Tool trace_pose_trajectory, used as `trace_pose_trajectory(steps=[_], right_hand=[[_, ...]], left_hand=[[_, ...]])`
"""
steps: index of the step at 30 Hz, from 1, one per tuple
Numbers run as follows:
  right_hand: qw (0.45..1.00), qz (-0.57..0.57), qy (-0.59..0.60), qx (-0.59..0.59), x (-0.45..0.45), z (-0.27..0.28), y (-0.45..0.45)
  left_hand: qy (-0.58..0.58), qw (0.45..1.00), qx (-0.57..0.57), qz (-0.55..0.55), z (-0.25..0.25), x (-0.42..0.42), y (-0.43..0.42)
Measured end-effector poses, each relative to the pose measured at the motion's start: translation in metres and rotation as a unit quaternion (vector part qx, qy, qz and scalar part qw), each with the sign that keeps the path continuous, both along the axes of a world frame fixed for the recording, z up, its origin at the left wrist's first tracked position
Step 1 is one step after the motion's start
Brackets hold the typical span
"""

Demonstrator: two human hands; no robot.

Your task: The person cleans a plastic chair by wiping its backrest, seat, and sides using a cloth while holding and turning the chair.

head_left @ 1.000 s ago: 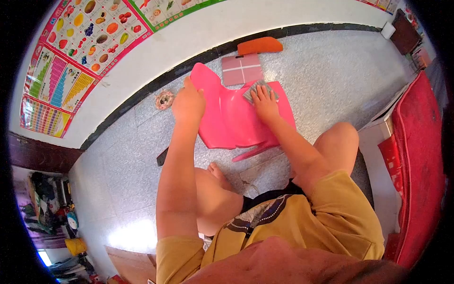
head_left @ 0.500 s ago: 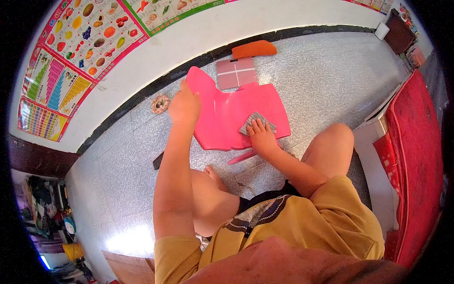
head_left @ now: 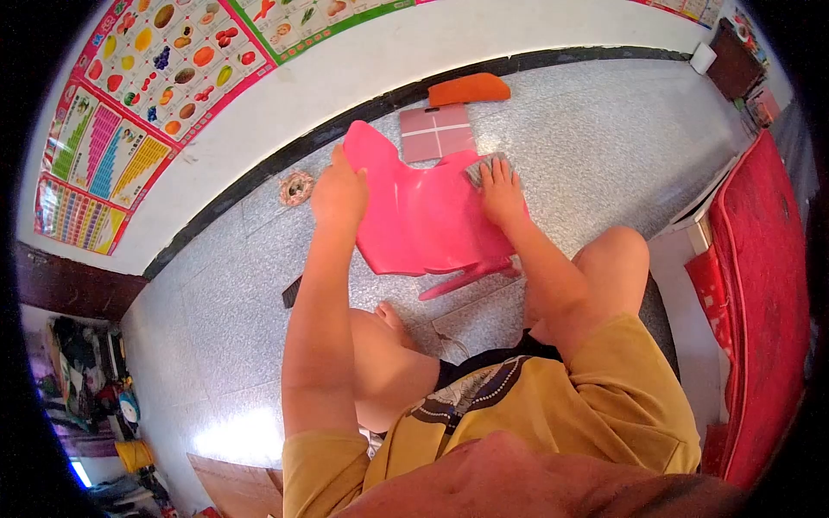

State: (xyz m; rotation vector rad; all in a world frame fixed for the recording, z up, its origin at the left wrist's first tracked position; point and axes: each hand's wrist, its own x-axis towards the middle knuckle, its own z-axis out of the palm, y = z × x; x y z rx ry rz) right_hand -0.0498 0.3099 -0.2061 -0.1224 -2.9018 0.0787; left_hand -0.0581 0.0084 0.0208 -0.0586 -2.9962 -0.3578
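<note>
Pink chair (head_left: 419,220), clasped by its edge in the left grip (head_left: 339,194), could tip if the right grip (head_left: 503,197), spread flat, grey cloth (head_left: 473,175) beneath, pushes too hard.

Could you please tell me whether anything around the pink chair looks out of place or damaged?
I see no spill or clear damage. Slightly untidy, perhaps: the orange piece and the ring-shaped item lie loose on the floor near the wall. The pink chair itself, gripped by the left hand, shows nothing odd.
</note>
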Motion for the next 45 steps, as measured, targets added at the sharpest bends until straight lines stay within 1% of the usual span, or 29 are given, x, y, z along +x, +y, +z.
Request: trace_pose_trajectory(steps=[3, 9, 12, 15, 18, 21, 24, 27, 30, 33, 36, 39, 41, 45], right_hand=[[0.999, 0.002, -0.001, -0.041, -0.016, 0.001, 0.011], [0.998, 0.012, 0.019, -0.050, -0.014, -0.002, 0.012], [0.999, 0.025, 0.018, -0.019, 0.005, -0.004, 0.007], [0.999, 0.027, 0.015, 0.037, 0.034, -0.013, -0.006], [0.998, 0.028, -0.058, 0.021, 0.068, 0.016, -0.036], [0.986, 0.122, -0.111, 0.003, 0.095, 0.040, -0.059], [0.969, 0.222, -0.086, -0.059, 0.110, 0.021, -0.075], [0.961, 0.270, -0.040, -0.054, 0.106, 0.009, -0.083], [0.952, 0.292, -0.040, -0.083, 0.089, 0.011, -0.085], [0.953, 0.297, -0.031, -0.055, 0.071, 0.014, -0.094], [0.957, 0.282, -0.009, -0.060, 0.044, -0.003, -0.108], [0.963, 0.257, -0.008, -0.083, 0.016, -0.008, -0.117], [0.963, 0.238, 0.009, -0.128, 0.001, -0.010, -0.122], [0.962, 0.207, 0.015, -0.175, -0.015, 0.002, -0.132]], left_hand=[[0.002, 1.000, 0.001, -0.003, 0.002, 0.002, 0.001], [0.006, 1.000, 0.003, -0.001, -0.001, -0.001, 0.001], [0.002, 1.000, 0.003, -0.001, -0.001, -0.001, 0.000], [-0.005, 1.000, 0.004, -0.003, -0.002, -0.003, 0.000], [-0.017, 1.000, -0.016, 0.006, 0.007, 0.001, 0.004], [-0.015, 1.000, -0.002, 0.002, 0.006, 0.001, 0.003], [-0.018, 1.000, -0.012, 0.004, 0.005, 0.001, 0.003], [-0.009, 1.000, -0.019, -0.001, 0.005, 0.001, 0.003], [0.006, 1.000, -0.022, -0.009, 0.003, 0.002, 0.002], [0.003, 1.000, -0.020, -0.010, 0.004, 0.002, 0.002], [0.008, 1.000, -0.012, -0.010, 0.000, 0.000, 0.001], [0.009, 1.000, 0.000, -0.014, 0.000, -0.001, 0.000], [0.004, 1.000, 0.000, -0.013, 0.001, -0.001, 0.001], [0.012, 1.000, 0.016, -0.010, 0.001, 0.002, 0.001]])
